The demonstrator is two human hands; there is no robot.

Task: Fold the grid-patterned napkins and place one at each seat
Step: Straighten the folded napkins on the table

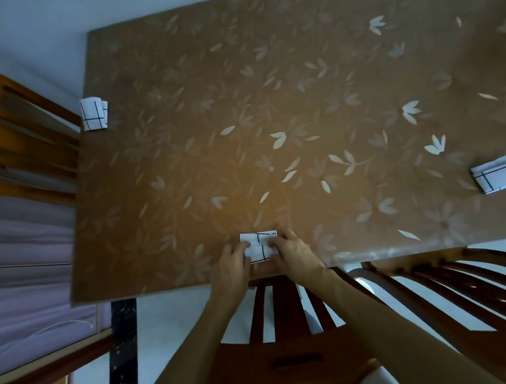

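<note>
The near napkin, white cloth with a dark grid, lies folded into a small thick rectangle at the near edge of the bench, about midway along it. Both hands are together on it: the left hand holds its left side with bent fingers and the right hand holds its right side the same way. It looks light, soft and limp, so the layers would likely spring open or slide if let go carelessly; holding it at the two short sides, with the fingertips pressing the folds flat, seems the safest way. A left napkin sits folded at the left edge and a right napkin near the right edge, both well apart from the hands. A wooden chair stands right below the hands, a second chair beside it and a third chair at the left edge; the near chair's back crowds the forearms.
</note>
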